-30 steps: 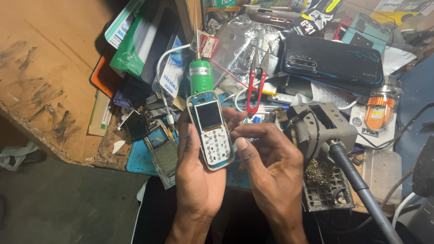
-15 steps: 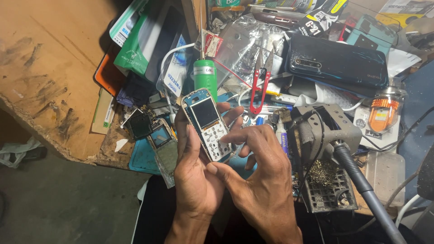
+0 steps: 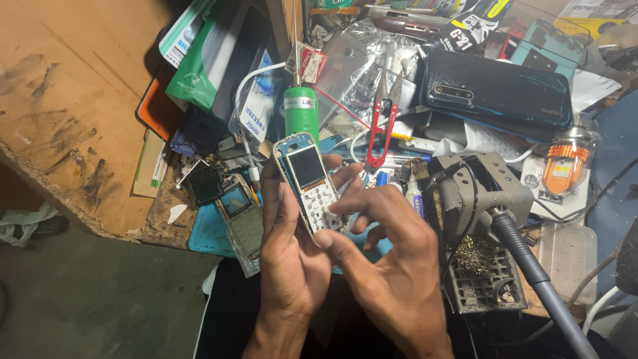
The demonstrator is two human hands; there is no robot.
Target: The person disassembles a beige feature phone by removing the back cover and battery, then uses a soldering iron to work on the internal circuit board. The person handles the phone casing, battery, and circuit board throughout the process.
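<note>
While the head camera looks down over a crowded repair bench, two hands work on one small keypad phone (image 3: 308, 183) with its front cover off, its screen and white key membrane bare. The left hand (image 3: 292, 256) is closed round the phone from below and behind, thumb along the left edge and fingertips showing at the right edge, so the phone stands tilted above the palm, top end pointing toward the green-handled tool (image 3: 301, 112) just beyond it. The right hand (image 3: 392, 272) is not clamped on anything: its fingers are bent and its thumb tip presses at the lower end of the phone, by the keypad.

Counting what lies around: one pair of red-handled snips (image 3: 383, 123), one dark blue smartphone (image 3: 495, 93) lying face down, one grey soldering iron stand (image 3: 475, 193) with the iron's black handle (image 3: 531, 266) sticking out toward the lower right, and one orange-and-clear lamp-like object (image 3: 565, 166). Left of the held phone lie two other stripped phone parts (image 3: 226, 199) on a blue mat (image 3: 209, 233).

As for containers, the stand's black tray (image 3: 480, 292) holds a wad of brass cleaning wool, and a clear plastic bag (image 3: 352, 60) behind the snips holds small parts I cannot make out. Green retail packets (image 3: 199, 66) lean at the upper left against the worn wooden board (image 3: 73, 100).
</note>
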